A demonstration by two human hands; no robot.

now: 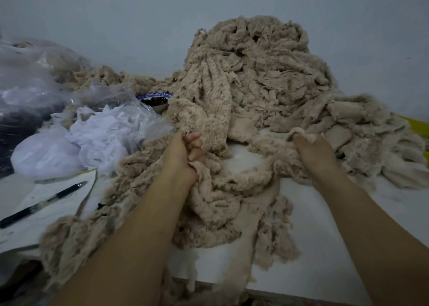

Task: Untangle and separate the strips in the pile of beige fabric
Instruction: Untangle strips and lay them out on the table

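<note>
A tall pile of tangled beige fabric strips (260, 73) rises against the wall at the back of the white table (308, 247). A long fuzzy strip (209, 106) hangs down from the pile to my left hand (183, 154), whose fingers curl round its lower end. My right hand (313, 154) grips a bunched beige strip (269, 143) at the pile's foot, fingers buried in the cloth. Between and below my hands lies a looser heap of strips (220, 203) that spills over the table's near edge.
Clear plastic bags (34, 78) with white scraps (97, 138) fill the left side. A black pen (44, 201) lies on white paper at the left front. A patterned bowl (155, 99) peeks out behind the bags. Something yellow (417, 127) shows at the right edge.
</note>
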